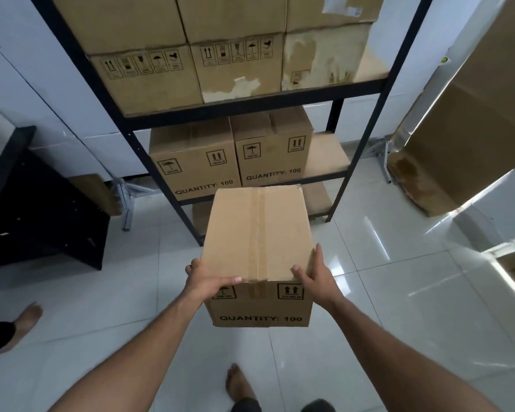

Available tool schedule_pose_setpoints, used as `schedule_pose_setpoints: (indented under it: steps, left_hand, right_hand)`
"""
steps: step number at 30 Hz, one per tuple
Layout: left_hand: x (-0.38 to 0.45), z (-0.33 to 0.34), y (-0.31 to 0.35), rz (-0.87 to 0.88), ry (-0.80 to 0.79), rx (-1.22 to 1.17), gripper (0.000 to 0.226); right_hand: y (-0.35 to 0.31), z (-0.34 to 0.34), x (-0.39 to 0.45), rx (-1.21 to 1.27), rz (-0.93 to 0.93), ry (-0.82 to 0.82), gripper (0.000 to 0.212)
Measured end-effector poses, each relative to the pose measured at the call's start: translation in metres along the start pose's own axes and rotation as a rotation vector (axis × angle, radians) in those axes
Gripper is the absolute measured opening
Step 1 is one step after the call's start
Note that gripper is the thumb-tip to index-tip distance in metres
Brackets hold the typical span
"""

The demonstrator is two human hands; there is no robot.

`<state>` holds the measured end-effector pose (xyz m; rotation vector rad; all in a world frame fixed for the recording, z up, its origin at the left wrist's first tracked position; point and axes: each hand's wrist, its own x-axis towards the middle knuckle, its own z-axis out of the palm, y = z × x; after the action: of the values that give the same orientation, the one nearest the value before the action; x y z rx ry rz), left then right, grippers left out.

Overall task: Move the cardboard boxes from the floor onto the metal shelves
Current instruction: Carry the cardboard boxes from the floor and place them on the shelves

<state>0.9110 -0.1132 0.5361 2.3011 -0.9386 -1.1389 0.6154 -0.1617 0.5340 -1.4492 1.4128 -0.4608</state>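
A storeroom with a glossy white tiled floor (384,292) and pale walls; a dark metal shelving unit (366,135) rises through the centre and top of the frame. Its upper visible tier is packed with cartons. The tier below holds two boxes marked "QUANTITY: 100" (231,162), side by side at its left, with a bare stretch of shelf board (329,153) to their right. A black stand (36,209) sits at mid-left, and a large tilted carton (464,120) leans at the right edge.

At centre, a person holds a taped cardboard box (259,233) clear of the floor, just in front of the unit's lower tiers. The left hand (208,281) grips the near left top corner, thumb laid along the top edge. The right hand (312,275) clasps the near right corner, fingers running up the side. Both hands are wrapped firmly on the carton.

The step in hand appears to be the carry: box lifted, not yet shelved. The next move likely calls for raising it level with the bare board, steering it between the uprights, and sliding it in beside the matching pair. Whether the lowest tier has room cannot be told, as the held box hides most of it.
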Motion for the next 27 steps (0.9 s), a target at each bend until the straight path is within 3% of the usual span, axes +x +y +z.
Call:
schedule_pose_setpoints:
  steps: [4, 14, 27]
  left_hand:
    - [0.032, 0.0, -0.003, -0.026, -0.016, -0.023, 0.118]
    - [0.112, 0.043, -0.061, -0.117, -0.066, -0.216, 0.106]
    - [0.242, 0.107, -0.134, 0.01, 0.033, -0.318, 0.11]
  right_hand:
    - [0.004, 0.013, 0.039, 0.159, 0.099, 0.002, 0.066]
    - [0.056, 0.049, 0.129, 0.19, 0.202, -0.098, 0.071]
    - [0.143, 0.123, 0.242, 0.249, 0.098, -0.028, 0.059]
